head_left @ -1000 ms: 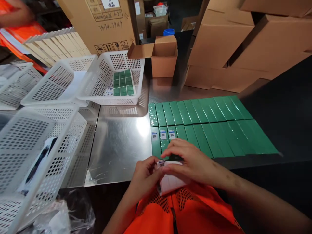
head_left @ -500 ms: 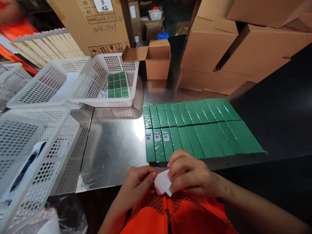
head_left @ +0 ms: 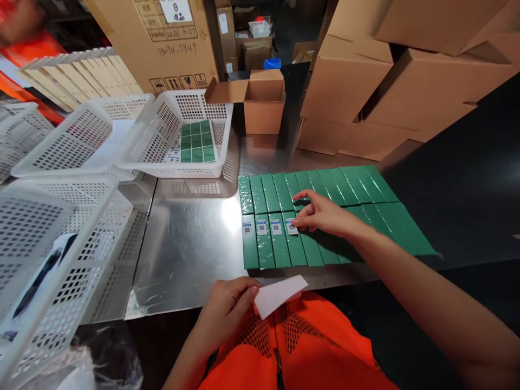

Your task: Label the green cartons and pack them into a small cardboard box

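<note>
A: Where are the hands?

B: Apart. The right hand (head_left: pixel 320 215) reaches out to about one o'clock, fingertips pressing a small white printed label (head_left: pixel 291 226) onto the fourth flat green shrink-wrapped box (head_left: pixel 295 246) of the near row. The left hand (head_left: pixel 229 300) waits near the body at six o'clock, pinching a white backing sheet (head_left: pixel 279 293) between thumb and fingers.

A: And the boxes?

B: Two rows of them lie side by side on the shiny metal tabletop (head_left: pixel 195 244), right of centre. In the near row the first three (head_left: pixel 262 241) already carry a label at their far ends; the fourth is getting its own now. The far row (head_left: pixel 317 184) shows no labels that I can see.

A: So which step is this?

B: Sticking down, I judge: the label is on the box and being smoothed. Whether the sheet has labels left, I cannot tell.

A: What does the next move call for?

B: Probably the right hand coming back to the sheet at six o'clock, peeling off another label, then setting it square on the fifth box, level with its neighbours.

A: Anything else around?

B: White perforated plastic baskets (head_left: pixel 134 162) at ten o'clock, one holding a sheet of green squares (head_left: pixel 197 142); an open brown cardboard carton (head_left: pixel 264 103) at twelve; stacked cartons (head_left: pixel 365 81) at two.
</note>
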Available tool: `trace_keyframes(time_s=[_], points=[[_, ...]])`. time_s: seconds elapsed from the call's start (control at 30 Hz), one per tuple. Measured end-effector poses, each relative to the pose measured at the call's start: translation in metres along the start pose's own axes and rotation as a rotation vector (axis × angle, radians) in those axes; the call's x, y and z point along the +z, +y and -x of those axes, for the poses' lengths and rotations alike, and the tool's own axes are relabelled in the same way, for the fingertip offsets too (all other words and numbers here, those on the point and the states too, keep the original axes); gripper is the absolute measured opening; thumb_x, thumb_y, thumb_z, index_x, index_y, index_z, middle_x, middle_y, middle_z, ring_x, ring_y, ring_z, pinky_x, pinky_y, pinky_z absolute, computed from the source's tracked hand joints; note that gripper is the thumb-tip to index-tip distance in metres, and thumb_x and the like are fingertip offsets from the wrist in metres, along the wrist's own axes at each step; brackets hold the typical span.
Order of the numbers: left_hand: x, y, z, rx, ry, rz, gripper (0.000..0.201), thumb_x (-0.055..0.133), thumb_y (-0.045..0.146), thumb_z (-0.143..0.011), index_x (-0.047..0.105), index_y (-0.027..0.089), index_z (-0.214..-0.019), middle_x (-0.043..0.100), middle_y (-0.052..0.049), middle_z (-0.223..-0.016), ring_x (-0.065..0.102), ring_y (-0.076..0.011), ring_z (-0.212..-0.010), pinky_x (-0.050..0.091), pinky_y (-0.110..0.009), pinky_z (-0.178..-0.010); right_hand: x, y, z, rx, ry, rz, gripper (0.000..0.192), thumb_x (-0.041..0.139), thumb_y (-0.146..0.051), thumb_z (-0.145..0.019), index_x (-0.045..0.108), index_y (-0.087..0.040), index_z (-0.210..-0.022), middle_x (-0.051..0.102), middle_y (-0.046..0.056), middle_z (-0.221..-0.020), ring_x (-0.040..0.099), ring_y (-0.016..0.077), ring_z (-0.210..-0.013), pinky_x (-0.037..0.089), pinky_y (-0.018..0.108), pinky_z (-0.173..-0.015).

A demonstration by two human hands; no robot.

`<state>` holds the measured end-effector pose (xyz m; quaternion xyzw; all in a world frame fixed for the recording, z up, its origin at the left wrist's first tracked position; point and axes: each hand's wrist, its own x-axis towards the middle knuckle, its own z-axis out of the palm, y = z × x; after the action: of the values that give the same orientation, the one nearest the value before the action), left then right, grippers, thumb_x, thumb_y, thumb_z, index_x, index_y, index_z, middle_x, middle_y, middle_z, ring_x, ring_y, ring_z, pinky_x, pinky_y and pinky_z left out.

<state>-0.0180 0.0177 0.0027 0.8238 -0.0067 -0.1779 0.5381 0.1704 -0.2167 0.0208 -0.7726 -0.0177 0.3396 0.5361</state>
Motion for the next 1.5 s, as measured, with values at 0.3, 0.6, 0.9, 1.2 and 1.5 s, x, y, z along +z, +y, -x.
trace_keyframes(time_s=[0.3, 0.6, 0.9, 1.2, 1.5], points=[[0.001, -0.003, 0.0, -0.013, -0.005, 0.009, 0.032, 0.048, 0.036, -0.097, 0.077, 0.024, -0.104, 0.076, -0.004, -0.084, 0.069, -0.0168, -0.071, 0.05, -0.022, -0.067, 0.005, 0.002, -0.007, -0.066, 0.21, 0.343, 0.059, 0.085, -0.026, -0.059, 0.046, -0.024, -0.103, 0.059, -0.005, -0.062, 0.058, 0.0178, -0.057, 0.04, 0.028, -0.053], [-0.009, 0.01, -0.004, -0.032, 0.095, 0.224, 0.033, 0.057, 0.045, -0.092, 0.075, 0.017, -0.088, 0.07, -0.004, -0.069, 0.06, -0.0143, -0.058, 0.047, -0.022, -0.057, 0.022, 0.018, 0.06, -0.327, -0.338, 0.064, 0.067, 0.085, -0.042, -0.064, 0.057, -0.023, -0.122, 0.065, 0.006, -0.107, 0.063, 0.0212, -0.094, 0.051, 0.03, -0.079], [0.005, 0.008, -0.028, -0.033, 0.132, 0.579, 0.054, 0.078, 0.06, -0.069, 0.074, 0.016, -0.099, 0.07, -0.008, -0.079, 0.062, -0.0175, -0.067, 0.049, -0.024, -0.06, 0.047, 0.039, 0.067, -0.236, -0.179, -0.251, 0.033, 0.071, -0.038, -0.081, 0.069, -0.016, -0.106, 0.072, 0.005, -0.086, 0.065, 0.0171, -0.073, 0.051, 0.026, -0.062], [0.004, 0.017, -0.031, -0.123, 0.279, 0.719, 0.037, 0.071, 0.05, -0.073, 0.078, 0.018, -0.089, 0.075, -0.007, -0.084, 0.065, -0.0189, -0.07, 0.049, -0.024, -0.06, 0.025, 0.037, 0.079, -0.642, -0.204, -0.064, 0.03, 0.055, -0.037, -0.093, 0.075, -0.03, -0.114, 0.074, 0.005, -0.107, 0.069, 0.02, -0.093, 0.053, 0.032, -0.081], [0.019, 0.02, -0.028, -0.101, 0.333, 0.435, 0.024, 0.077, 0.04, -0.077, 0.074, 0.017, -0.082, 0.072, -0.004, -0.074, 0.06, -0.0137, -0.068, 0.048, -0.021, -0.066, 0.037, 0.046, 0.085, -0.319, 0.013, -0.093, 0.035, 0.063, -0.039, -0.092, 0.055, -0.027, -0.124, 0.076, 0.003, -0.086, 0.07, 0.0187, -0.075, 0.055, 0.031, -0.068]])
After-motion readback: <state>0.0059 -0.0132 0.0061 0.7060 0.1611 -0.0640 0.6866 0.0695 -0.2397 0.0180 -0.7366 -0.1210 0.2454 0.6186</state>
